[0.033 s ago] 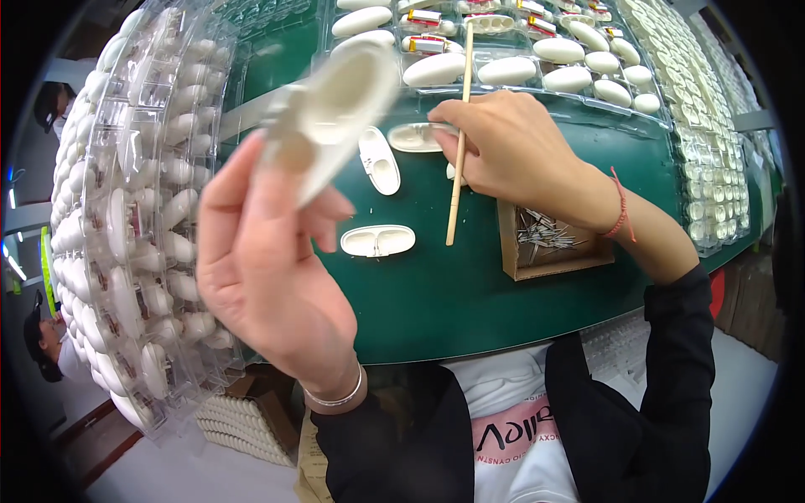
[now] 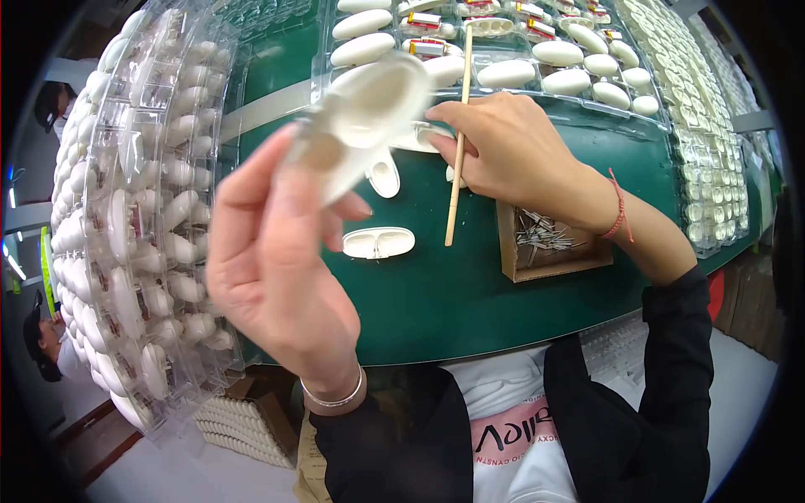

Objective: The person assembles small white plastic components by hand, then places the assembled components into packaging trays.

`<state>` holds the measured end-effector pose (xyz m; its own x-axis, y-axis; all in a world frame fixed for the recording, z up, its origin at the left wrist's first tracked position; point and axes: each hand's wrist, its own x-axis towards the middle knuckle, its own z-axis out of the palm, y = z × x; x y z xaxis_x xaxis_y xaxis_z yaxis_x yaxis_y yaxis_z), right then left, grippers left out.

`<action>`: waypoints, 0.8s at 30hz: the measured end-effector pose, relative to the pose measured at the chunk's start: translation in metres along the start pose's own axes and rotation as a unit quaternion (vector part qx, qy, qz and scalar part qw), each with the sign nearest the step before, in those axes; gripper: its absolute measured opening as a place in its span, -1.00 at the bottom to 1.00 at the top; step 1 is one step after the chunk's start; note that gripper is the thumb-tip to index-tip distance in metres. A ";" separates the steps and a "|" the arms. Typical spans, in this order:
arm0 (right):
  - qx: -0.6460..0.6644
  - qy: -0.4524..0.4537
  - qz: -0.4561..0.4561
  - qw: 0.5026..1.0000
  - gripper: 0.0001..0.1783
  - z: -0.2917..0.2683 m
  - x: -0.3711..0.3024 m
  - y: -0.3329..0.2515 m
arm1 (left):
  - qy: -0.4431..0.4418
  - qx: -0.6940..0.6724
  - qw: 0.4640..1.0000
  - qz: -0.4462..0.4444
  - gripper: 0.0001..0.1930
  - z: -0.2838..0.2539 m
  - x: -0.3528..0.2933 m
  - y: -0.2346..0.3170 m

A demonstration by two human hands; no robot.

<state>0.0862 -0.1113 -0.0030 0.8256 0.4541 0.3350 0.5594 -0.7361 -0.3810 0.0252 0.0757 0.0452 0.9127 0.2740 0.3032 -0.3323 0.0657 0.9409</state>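
My left hand (image 2: 281,260) is raised and closed around a white oval plastic shell (image 2: 365,113), its hollow side showing; motion blurs it. My right hand (image 2: 511,147) is closed, with a thin wooden stick (image 2: 453,210) running across its fingers. Its index finger and thumb are at the right end of another white shell (image 2: 411,138), partly hidden behind the raised one. Nearer to me lies an open shell half (image 2: 379,243) with a small divider in its middle. A further shell (image 2: 385,178) shows its lower end below the raised one.
A cardboard box (image 2: 558,272) of small metal pins is below my right wrist. Clear trays (image 2: 511,92) of white oval pieces line the far side of the green table (image 2: 419,318). Tall stacked trays (image 2: 168,251) stand at left, more trays (image 2: 713,168) at right. Two people are at far left.
My left hand has moved slightly right with its shell, now covering more of the shells behind it. My right hand and the stick have hardly moved.
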 end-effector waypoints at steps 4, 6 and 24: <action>0.065 0.047 -0.040 0.996 -0.82 -0.014 -0.007 0.006 | -0.093 -0.048 0.994 -0.027 -0.76 0.010 -0.010 0.001; 0.156 0.031 -0.048 0.986 -0.66 -0.037 -0.018 0.007 | -0.136 -0.033 0.989 -0.039 -0.77 0.010 -0.015 -0.001; 0.377 0.095 0.016 0.921 -0.50 -0.065 -0.118 0.021 | -0.256 0.094 0.958 -0.086 -0.78 0.055 -0.052 -0.021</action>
<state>-0.0039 -0.2127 0.0053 0.8551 0.2883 0.4309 0.4862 -0.1578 -0.8595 -0.0019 0.0074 0.0179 0.9630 -0.2357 0.1310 -0.1626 -0.1201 0.9794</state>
